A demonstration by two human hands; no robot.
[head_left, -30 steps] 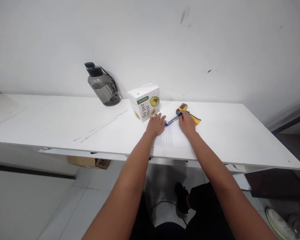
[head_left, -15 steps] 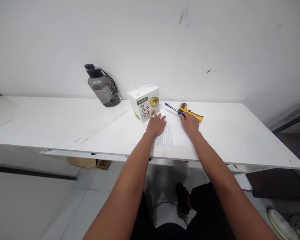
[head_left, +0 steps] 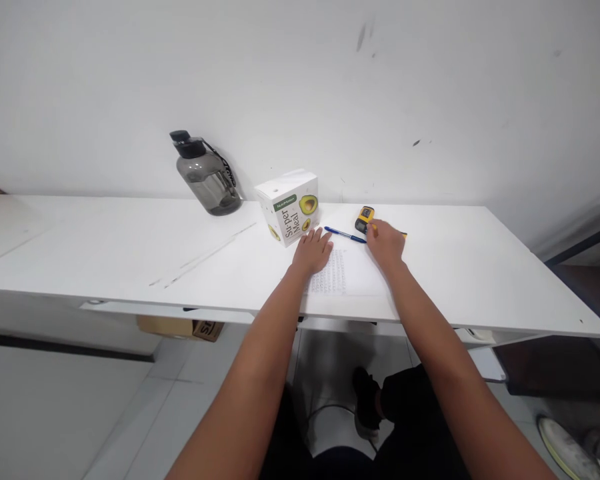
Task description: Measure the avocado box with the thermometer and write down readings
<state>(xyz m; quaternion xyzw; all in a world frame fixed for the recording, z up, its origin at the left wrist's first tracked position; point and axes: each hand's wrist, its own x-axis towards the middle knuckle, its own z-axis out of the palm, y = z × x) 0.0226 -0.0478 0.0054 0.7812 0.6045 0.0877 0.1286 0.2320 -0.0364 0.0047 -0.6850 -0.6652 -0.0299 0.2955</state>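
Note:
My left hand [head_left: 314,252] lies flat with its fingers stretched out, pressing on a white sheet of paper [head_left: 363,280] covered in part with handwriting. Its fingertips reach the foot of a white Su-per Meal box [head_left: 291,208] with avocado pictures. A blue pen [head_left: 345,235] rests just above the handwriting, its right end close beside my right hand [head_left: 386,243]. That hand is closed, fingers curled over the middle of a yellow and black infrared thermometer [head_left: 365,216]. Only the thermometer's head and a bit of its handle show; whatever the fingers grip is hidden.
A grey see-through water bottle [head_left: 210,179] with a black lid stands at the back left of the white table [head_left: 105,247], near the wall. Below the table are a cardboard box [head_left: 175,327] and a shoe [head_left: 565,447] on the floor at right.
My right hand has let go of the pen, which now lies lower on the table. The hand has shifted slightly right, over the thermometer. My left hand stays put.

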